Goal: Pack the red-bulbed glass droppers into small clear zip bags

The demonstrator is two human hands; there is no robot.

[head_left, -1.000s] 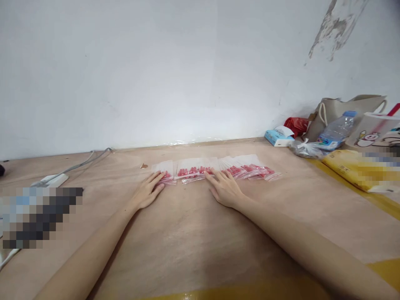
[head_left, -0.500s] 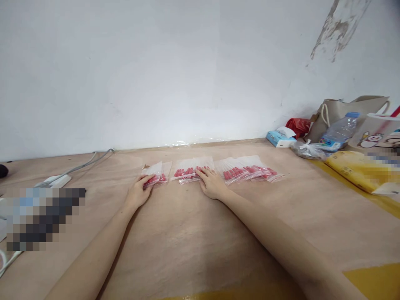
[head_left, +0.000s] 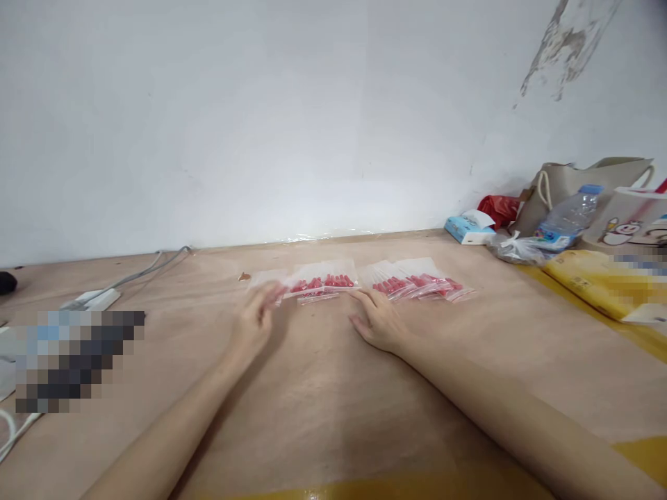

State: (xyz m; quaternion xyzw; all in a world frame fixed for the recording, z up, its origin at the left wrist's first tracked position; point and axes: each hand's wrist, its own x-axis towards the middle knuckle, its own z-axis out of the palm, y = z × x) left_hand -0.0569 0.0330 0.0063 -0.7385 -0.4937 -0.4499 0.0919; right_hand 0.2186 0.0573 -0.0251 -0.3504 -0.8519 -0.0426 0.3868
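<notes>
Small clear zip bags holding red, capsule-like pieces lie in a row across the table. The middle group of bags (head_left: 324,279) overlaps toward the left, and a fanned right-hand group of bags (head_left: 417,280) lies beside it. My left hand (head_left: 254,321) is at the left end of the row, its fingertips over the leftmost bag (head_left: 278,276). Motion smears those fingers, so their grip is unclear. My right hand (head_left: 383,321) has its fingers apart and holds nothing. Its fingertips are close to the lower edges of the bags, between the two groups.
At the right stand a tissue pack (head_left: 467,228), a plastic bottle (head_left: 570,215), a beige bag (head_left: 536,198) and a yellow package (head_left: 594,278). On the left are a white power strip (head_left: 99,301) with a grey cable (head_left: 138,276) and a blurred-out area. A white wall (head_left: 260,125) rises behind.
My left hand has moved right, and the leftmost bags now lie nearer the middle group. My right hand has come off the middle bags, shifting right and toward me.
</notes>
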